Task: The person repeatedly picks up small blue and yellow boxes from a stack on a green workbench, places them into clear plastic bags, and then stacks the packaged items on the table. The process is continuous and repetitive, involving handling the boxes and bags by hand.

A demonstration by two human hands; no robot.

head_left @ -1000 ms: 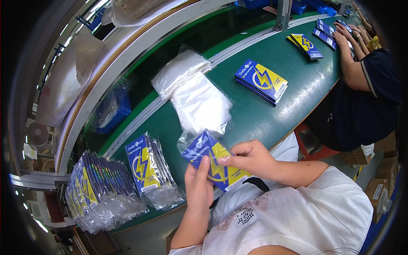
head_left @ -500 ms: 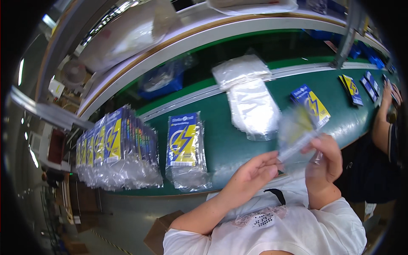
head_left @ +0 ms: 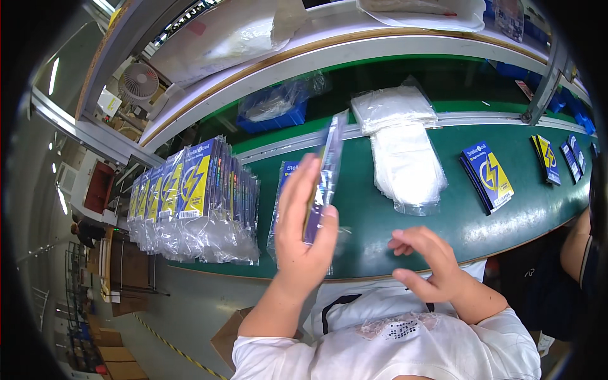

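Observation:
Upright and seen nearly edge-on, a flat blue-and-yellow printed packet in a clear plastic bag is between the thumb and fingers of my left hand. Partly hidden behind that hand lies a small pile of similar bagged packets on the green tabletop. My right hand hovers at the table's near edge, fingers apart and curved, with nothing in it. Farther right lies a short stack of packets without bags. Between the two, toward the back, is a stack of clear plastic bags.
A long row of bagged packets stands at the left end of the green table. Behind are a blue bin and a raised shelf. More packets lie far right, near another person's arm.
Both hands were together at the right, handling a bagged packet. Now my left hand has carried it left to the small pile, and my right hand has let go. The view has shifted.

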